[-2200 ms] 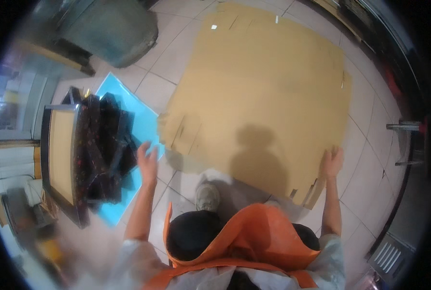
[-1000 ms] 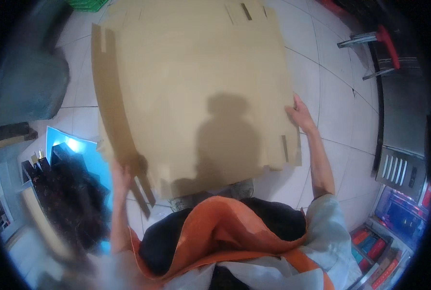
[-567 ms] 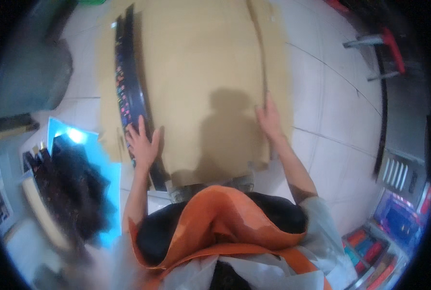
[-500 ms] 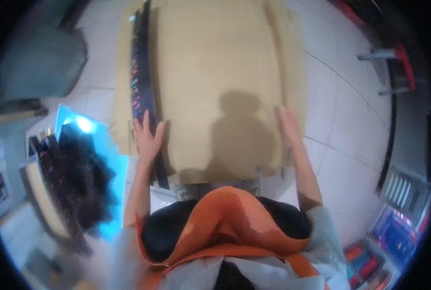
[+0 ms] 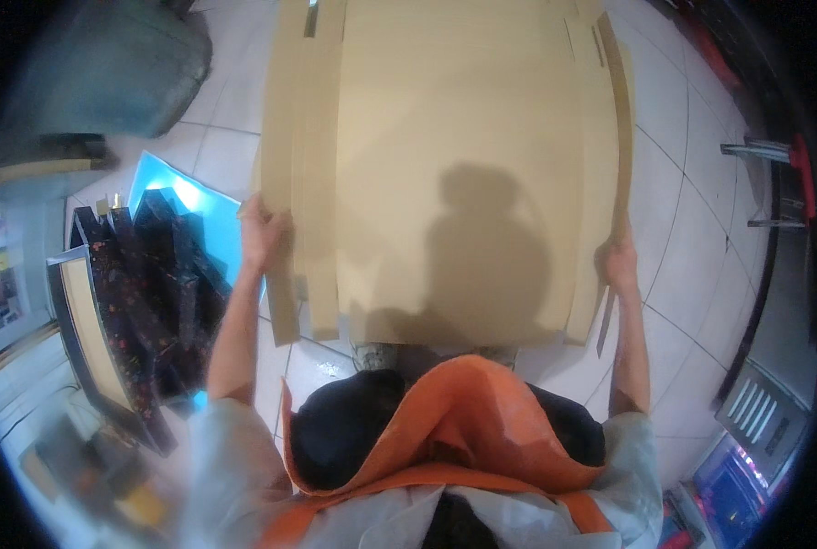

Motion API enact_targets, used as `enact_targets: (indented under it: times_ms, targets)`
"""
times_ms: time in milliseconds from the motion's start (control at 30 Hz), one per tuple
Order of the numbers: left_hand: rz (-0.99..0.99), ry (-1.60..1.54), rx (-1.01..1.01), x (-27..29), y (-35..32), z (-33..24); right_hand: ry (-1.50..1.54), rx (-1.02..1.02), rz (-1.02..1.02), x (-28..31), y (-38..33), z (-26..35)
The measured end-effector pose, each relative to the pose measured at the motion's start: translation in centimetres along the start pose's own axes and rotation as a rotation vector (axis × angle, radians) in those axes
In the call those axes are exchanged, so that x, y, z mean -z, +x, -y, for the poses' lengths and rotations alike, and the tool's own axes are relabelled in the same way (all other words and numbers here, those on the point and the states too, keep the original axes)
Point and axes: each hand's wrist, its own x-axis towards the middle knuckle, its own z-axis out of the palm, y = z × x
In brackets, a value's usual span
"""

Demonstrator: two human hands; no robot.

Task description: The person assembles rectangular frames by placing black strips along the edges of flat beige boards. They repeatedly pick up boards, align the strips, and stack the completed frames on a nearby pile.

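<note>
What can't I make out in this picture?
In the head view:
Far edge of the cardboard: cut off by the picture's top.
Most of the shoes: hidden by cardboard and orange apron.
Yellow thing, lower left: too blurred to identify.
Much of the blue sheet: covered by dark patterned pieces.

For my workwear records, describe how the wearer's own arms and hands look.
The left hand and right hand are bare, with no gloves or watch to be seen. The forearms are uncovered too, below loose, plain, pale grey sleeves that end near the elbows. An orange apron is also worn.
</note>
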Motion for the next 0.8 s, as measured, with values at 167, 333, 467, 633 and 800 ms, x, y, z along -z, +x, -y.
enact_targets:
  times_ms: [167,333,467,633,800]
  targets:
    - [-0.261,0.795,-0.251,-5.6,-2.3,-0.2,-0.186,-0.005,-0.137,-2.5,-1.5,5.7]
    - [-0.308,0.628,-0.377,-7.5,-2.4,0.6,0.363,-0.205,-0.094,-1.4,-0.9,5.5]
    - [-0.065,-0.164,-0.198,-4.9,-2.4,-0.8,0.887,-0.444,0.168,1.3,-0.9,4.6]
    - [0.048,0.055,-0.138,-6.2,-1.6,0.5,0.916,-0.603,0.412,-1.4,-0.2,2.6]
    - [-0.030,0.333,-0.242,-5.3,-1.6,2.3,0.681,-0.403,0.313,-1.7,-1.0,10.5]
